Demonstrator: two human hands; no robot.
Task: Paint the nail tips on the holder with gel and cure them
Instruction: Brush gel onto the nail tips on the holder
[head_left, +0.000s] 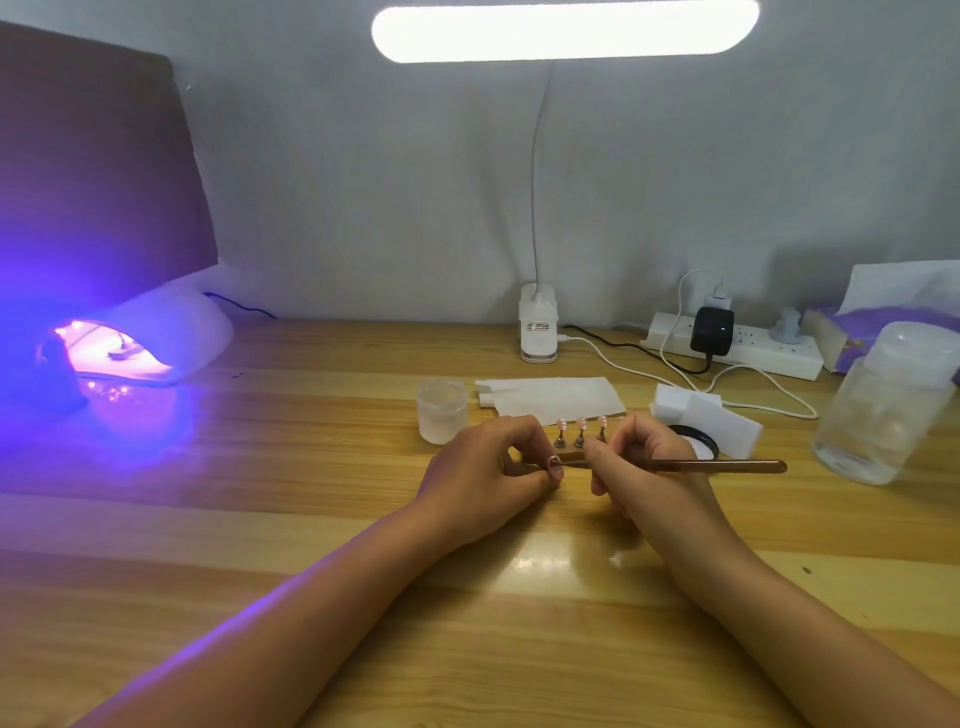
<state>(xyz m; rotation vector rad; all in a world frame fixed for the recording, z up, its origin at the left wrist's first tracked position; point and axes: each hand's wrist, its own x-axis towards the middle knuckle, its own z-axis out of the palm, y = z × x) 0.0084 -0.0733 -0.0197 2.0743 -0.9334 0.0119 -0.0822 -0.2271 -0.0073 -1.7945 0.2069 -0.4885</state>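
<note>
Three pale pink nail tips (581, 425) stand on small metal stands in a row at the middle of the wooden table, just behind my hands. My left hand (485, 470) pinches a small nail tip (555, 462) between thumb and fingers. My right hand (647, 462) grips a brown brush (727, 466), whose handle points right and whose tip meets the pinched nail tip. The holder base is hidden behind my hands. At the far left, the white curing lamp (171, 338) glows purple, with a small item inside.
A frosted jar (443, 410) stands left of a white sheet (550, 397). A white block (706, 418) and a black-rimmed lid (696, 436) lie to the right. A clear bottle (883, 405), a power strip (743, 345), cables and a desk lamp base (538, 325) stand behind.
</note>
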